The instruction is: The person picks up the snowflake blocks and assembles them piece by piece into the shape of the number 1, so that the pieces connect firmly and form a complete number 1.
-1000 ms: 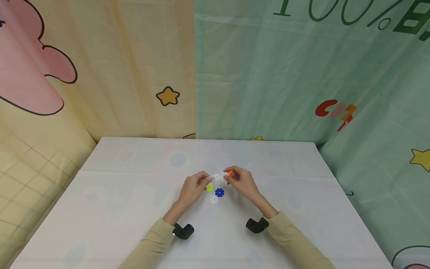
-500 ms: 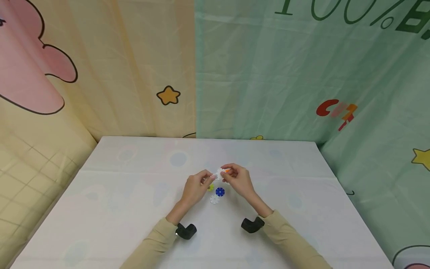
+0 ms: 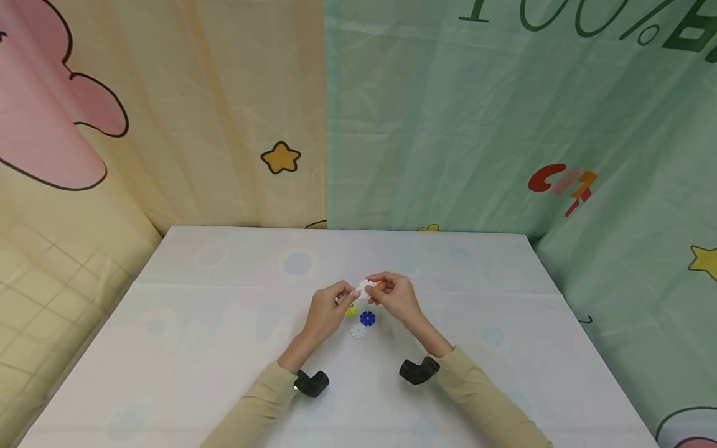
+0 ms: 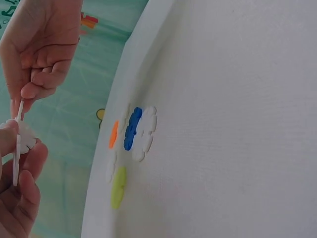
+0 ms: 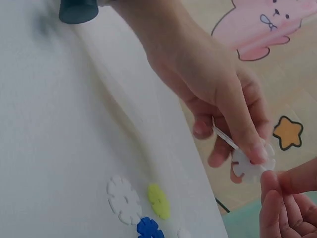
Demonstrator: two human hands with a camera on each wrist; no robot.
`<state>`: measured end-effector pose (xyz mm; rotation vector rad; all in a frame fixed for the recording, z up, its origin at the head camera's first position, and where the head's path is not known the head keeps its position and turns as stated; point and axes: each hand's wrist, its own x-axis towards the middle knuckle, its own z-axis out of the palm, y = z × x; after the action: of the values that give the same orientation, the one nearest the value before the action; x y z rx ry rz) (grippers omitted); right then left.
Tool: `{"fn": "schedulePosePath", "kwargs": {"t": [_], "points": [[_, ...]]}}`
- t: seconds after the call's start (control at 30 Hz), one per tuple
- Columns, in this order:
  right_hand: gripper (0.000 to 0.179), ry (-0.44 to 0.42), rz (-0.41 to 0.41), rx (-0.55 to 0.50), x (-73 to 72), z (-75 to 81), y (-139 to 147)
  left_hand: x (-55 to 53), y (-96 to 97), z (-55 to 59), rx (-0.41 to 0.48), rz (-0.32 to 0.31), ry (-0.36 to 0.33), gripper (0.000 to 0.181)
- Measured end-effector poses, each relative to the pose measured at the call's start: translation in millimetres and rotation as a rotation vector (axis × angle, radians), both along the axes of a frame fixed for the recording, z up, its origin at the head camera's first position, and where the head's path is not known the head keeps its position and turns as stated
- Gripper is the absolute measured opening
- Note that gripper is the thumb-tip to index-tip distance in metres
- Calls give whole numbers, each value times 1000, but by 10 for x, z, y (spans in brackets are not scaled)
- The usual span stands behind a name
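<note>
Pinching white notched discs (image 5: 251,168) in left hand (image 3: 327,311) and right hand (image 3: 399,300), meeting above the tabletop (image 3: 168,367), nearer its far edge; too overlapped to count. Showing beneath: one blue disc (image 3: 367,318), one yellow-green disc (image 5: 158,202), one orange disc (image 4: 114,134), three white discs (image 5: 124,200), two of them faint. Wide open toward the tabletop's left and right edges; cut off at the near edge.

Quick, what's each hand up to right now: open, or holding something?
Left hand: closed, pinching a white disc, seen edge-on.
Right hand: closed, pinching a notched white disc.
</note>
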<state>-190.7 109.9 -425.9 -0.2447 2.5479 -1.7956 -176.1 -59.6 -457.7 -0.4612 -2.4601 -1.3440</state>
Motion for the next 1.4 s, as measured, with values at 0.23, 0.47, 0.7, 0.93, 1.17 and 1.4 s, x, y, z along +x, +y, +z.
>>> {"fn": "schedulePosePath", "kwargs": {"t": [0.23, 0.47, 0.7, 0.93, 1.17, 1.4], "points": [[21, -74, -2, -34, -48, -79, 2, -11, -24, 7, -34, -9, -29, 11], [26, -102, 34, -57, -74, -99, 21, -51, -59, -15, 12, -9, -54, 9], [27, -118, 65, -50, -89, -102, 49, -56, -78, -31, 35, -45, -43, 22], [32, -143, 78, -42, -124, -101, 69, -41, -63, -29, 37, -33, -34, 23], [31, -102, 72, 25, -113, -107, 115, -35, -76, -33, -6, 20, -43, 25], [29, -66, 88, 193, -106, -228, 171, -20, -137, -20, -66, 78, -29, 32]]}}
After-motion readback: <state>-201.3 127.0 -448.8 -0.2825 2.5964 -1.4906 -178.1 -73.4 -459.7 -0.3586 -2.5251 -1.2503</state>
